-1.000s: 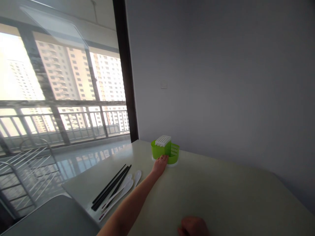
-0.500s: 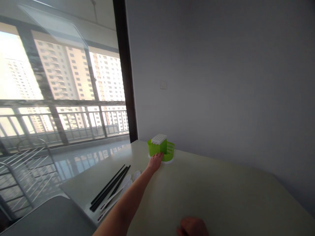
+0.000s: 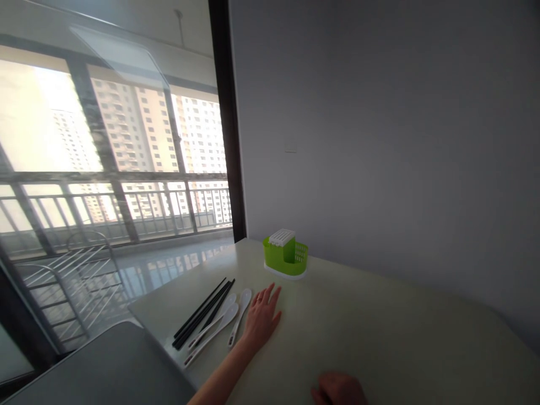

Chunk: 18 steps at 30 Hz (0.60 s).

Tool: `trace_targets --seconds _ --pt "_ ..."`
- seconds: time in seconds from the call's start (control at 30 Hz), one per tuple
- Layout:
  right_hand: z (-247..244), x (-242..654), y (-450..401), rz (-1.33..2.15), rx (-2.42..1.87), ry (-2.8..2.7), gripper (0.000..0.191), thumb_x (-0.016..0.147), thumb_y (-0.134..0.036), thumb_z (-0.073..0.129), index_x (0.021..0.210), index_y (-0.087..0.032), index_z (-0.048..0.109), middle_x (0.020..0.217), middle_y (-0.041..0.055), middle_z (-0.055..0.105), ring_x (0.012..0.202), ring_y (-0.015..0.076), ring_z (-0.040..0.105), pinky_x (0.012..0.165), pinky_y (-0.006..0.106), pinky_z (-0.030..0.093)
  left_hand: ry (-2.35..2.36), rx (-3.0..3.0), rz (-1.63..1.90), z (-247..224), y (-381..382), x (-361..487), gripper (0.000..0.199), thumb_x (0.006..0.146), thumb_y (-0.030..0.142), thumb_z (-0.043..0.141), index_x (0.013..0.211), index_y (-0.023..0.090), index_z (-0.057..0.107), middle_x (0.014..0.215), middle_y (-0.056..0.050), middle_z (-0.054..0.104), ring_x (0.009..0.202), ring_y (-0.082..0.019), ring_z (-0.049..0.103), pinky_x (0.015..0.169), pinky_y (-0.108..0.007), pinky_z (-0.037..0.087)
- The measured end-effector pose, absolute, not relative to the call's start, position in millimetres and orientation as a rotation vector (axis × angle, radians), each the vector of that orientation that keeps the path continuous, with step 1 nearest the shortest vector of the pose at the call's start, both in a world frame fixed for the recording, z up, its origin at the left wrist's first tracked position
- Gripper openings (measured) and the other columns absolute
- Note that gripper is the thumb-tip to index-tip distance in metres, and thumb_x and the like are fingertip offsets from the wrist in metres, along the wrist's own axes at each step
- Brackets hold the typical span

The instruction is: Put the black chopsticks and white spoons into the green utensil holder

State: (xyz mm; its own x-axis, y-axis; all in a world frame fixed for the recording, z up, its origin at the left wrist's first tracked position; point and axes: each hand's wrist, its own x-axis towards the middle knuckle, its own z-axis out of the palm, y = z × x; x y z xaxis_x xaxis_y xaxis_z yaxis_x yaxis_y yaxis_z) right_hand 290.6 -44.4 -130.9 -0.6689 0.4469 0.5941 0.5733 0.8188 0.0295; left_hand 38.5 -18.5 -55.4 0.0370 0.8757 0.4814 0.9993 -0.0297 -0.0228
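Note:
My left hand (image 3: 262, 316) is open above the table, fingers spread, with nothing in it; a ring shows on one finger. Beside it on the left lies a white spoon (image 3: 246, 301), and two more white spoons (image 3: 230, 314) rest partly over several black chopsticks (image 3: 205, 312). Beyond my fingertips stands a green cutlery holder (image 3: 278, 261) with a white slotted top and a white base, apart from the hand. My right hand (image 3: 341, 389) is curled at the bottom edge of the view, over the table; its lower part is cut off and nothing shows in it.
The pale table (image 3: 379, 315) runs back to a grey wall (image 3: 379, 140). A grey chair (image 3: 105, 365) stands at the table's left edge. Farther left are a metal rack (image 3: 84, 275) and a large window with a dark frame (image 3: 232, 124).
My left hand has come off the green holder and drawn back towards me, its fingers now spread beside the spoons. The view has turned slightly left. My right hand stays curled.

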Motion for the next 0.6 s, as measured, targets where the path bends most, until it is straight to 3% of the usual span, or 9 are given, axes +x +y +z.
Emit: trace_targets --seconds 0.17,0.3,0.4,0.6 --pt "-125.1 293.9 -46.7 -0.283 -0.713 -2.457 0.024 0.077 -0.019 0.043 0.053 -0.02 0.048 0.048 -0.0034 0.055 0.041 0.0106 0.053 0.041 0.024 0.025 -2.214 -1.551 -0.396 -63.8 -64.0 -4.7 0.067 0.079 0.036 0.05 0.139 0.017 0.028 0.141 -0.014 0.032 0.126 -0.029 0.032 0.103 -0.041 0.024" --pt "-126.6 295.0 -46.6 -0.242 -0.712 -2.47 0.024 0.078 -0.021 0.046 0.055 -0.021 0.048 0.05 -0.0035 0.055 0.042 0.0107 0.053 0.041 0.023 0.027 -2.381 -1.436 -0.286 -73.4 -80.5 -30.2 0.069 0.076 0.043 0.051 0.138 0.021 0.03 0.14 -0.015 0.034 0.126 -0.031 0.031 0.103 -0.045 0.02" --pt "-128.5 295.1 -46.3 -0.235 -0.713 -2.477 0.024 0.079 -0.021 0.047 0.055 -0.021 0.048 0.05 -0.0035 0.055 0.042 0.0108 0.053 0.042 0.023 0.027 -2.444 -1.471 -0.234 -79.2 -86.5 -36.1 0.059 0.079 0.046 0.046 0.133 0.025 0.038 0.137 -0.013 0.039 0.126 -0.031 0.031 0.102 -0.048 0.017" --pt "-128.3 295.4 -45.9 -0.228 -0.739 -2.493 0.024 0.079 -0.022 0.047 0.055 -0.02 0.048 0.05 -0.0033 0.054 0.042 0.0105 0.052 0.042 0.022 0.027 -2.447 -1.539 -0.237 -79.5 -93.2 -37.0 0.044 0.086 0.042 0.034 0.126 0.028 0.048 0.132 -0.01 0.046 0.121 -0.029 0.037 0.098 -0.045 0.024"
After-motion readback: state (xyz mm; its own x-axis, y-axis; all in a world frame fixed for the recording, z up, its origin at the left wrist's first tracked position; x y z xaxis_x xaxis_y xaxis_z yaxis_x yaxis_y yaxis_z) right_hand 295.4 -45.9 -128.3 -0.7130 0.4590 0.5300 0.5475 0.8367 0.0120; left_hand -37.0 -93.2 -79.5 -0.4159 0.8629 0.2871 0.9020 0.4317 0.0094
